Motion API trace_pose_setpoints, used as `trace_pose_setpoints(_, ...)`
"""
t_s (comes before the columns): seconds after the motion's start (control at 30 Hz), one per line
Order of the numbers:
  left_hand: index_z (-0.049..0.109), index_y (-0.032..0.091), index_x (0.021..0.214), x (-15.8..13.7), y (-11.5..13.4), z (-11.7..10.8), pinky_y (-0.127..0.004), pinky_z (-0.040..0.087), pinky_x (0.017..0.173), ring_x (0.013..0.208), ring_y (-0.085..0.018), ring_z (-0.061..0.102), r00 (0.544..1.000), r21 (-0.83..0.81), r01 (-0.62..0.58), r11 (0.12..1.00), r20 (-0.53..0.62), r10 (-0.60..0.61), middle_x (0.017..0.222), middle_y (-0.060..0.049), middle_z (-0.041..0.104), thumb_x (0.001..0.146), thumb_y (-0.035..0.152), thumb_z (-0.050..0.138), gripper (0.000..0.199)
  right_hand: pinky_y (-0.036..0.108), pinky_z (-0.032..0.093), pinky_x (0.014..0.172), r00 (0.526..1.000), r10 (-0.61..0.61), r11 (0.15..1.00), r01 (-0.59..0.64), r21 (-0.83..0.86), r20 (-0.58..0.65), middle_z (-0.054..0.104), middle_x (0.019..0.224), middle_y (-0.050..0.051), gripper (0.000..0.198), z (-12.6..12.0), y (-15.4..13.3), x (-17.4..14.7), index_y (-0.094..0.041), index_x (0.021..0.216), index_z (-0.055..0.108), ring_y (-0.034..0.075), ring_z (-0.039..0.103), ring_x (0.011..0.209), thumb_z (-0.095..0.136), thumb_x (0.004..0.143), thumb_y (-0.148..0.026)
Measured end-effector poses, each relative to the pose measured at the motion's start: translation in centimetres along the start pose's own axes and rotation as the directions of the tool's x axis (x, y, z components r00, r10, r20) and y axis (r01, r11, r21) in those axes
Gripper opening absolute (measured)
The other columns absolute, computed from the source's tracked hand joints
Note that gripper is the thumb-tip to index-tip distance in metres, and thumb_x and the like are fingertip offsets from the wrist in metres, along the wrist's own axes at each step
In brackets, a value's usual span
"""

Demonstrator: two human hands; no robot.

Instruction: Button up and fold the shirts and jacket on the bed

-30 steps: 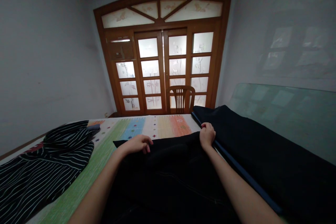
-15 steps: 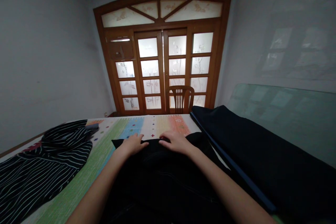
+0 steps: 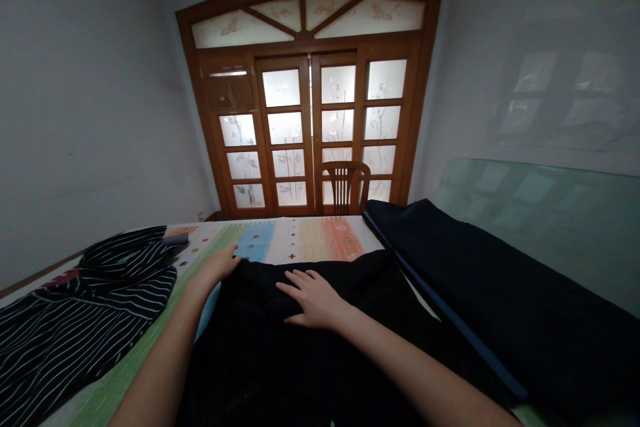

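A black garment (image 3: 300, 360) lies spread in front of me, its far edge reaching across the bed. At its far left corner, my left hand (image 3: 220, 267) has its fingers closed on the cloth edge. My right hand (image 3: 315, 300) rests palm down on the garment near the middle of that edge, fingers spread. The garment's kind is hard to make out in the dark cloth; faint seams show on it.
Left of me lies a black-and-white striped garment (image 3: 100, 320), with a small grey item (image 3: 176, 239) beyond it. Dark navy folded cloth (image 3: 480, 273) lies to the right, against a pale green headboard-like panel (image 3: 550, 213). A wooden chair (image 3: 343, 180) stands before glazed doors.
My left hand has moved left to the garment's corner. My right hand has come nearer and lies flatter, its fingers now spread. The far edge of the garment looks straighter and wider.
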State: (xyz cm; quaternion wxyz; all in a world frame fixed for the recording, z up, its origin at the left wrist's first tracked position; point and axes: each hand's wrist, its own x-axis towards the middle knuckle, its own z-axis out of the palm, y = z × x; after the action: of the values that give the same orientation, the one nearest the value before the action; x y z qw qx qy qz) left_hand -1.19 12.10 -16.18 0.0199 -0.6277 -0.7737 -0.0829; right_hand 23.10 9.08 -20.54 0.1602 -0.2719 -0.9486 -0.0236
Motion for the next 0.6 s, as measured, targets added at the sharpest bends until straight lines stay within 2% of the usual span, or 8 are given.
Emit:
trace_pose_setpoints(0.1,0.046,0.012,0.109,0.7,-0.5,1.5,-0.024,0.038,0.077,0.096,-0.019,0.051,1.0,0.01,0.012,1.0,0.029,-0.012,0.107,-0.01,0.055,0.076,0.025,0.036,0.037,0.04,0.023,0.092,0.999,0.045,0.998,-0.045,-0.032,-0.014,0.033,0.127,0.012,0.062,0.6,0.0,0.2,-0.022,0.123,0.031,0.025,0.03,0.115,0.046,0.07,-0.05)
trace_pose_setpoints(0.23,0.054,0.013,0.099,0.4,-0.9,2.8,-0.026,0.039,0.076,0.095,-0.022,0.051,0.996,0.047,0.053,0.997,0.066,-0.057,0.101,-0.011,0.057,0.073,0.025,0.043,0.03,0.04,0.023,0.092,0.996,0.062,0.998,-0.062,0.002,0.059,0.028,0.13,0.012,0.062,1.1,0.3,0.2,-0.022,0.122,0.033,0.026,0.026,0.117,0.041,0.071,-0.055)
trace_pose_setpoints(0.4,0.052,0.01,0.103,-0.8,0.5,1.6,-0.042,0.037,0.075,0.097,-0.033,0.047,0.993,0.091,0.115,0.989,-0.018,-0.114,0.105,-0.02,0.05,0.073,0.028,0.044,0.036,0.042,0.019,0.094,0.989,0.033,0.992,-0.051,0.116,0.144,0.022,0.132,0.013,0.069,0.6,0.7,0.0,-0.019,0.124,0.03,0.026,0.018,0.12,0.036,0.07,-0.062)
trace_pose_setpoints(0.5,0.049,0.01,0.107,-1.1,2.3,0.0,-0.043,0.036,0.078,0.099,-0.033,0.046,0.997,0.05,0.053,0.997,-0.05,-0.051,0.107,-0.019,0.049,0.075,0.03,0.041,0.039,0.038,0.019,0.095,0.979,0.002,0.976,-0.047,0.215,0.206,0.026,0.131,0.009,0.063,-0.4,1.5,0.1,-0.021,0.121,0.035,0.023,0.02,0.12,0.026,0.074,-0.061)
trace_pose_setpoints(0.6,0.047,0.012,0.109,-1.5,4.6,-1.1,-0.032,0.033,0.086,0.102,-0.023,0.045,0.994,-0.035,-0.1,0.994,-0.056,0.098,0.11,-0.012,0.051,0.079,0.029,0.032,0.037,0.027,0.022,0.095,0.974,0.107,0.964,-0.151,0.218,0.202,0.038,0.126,0.002,0.052,-1.0,3.0,0.2,-0.024,0.114,0.046,0.015,0.029,0.117,0.014,0.083,-0.051)
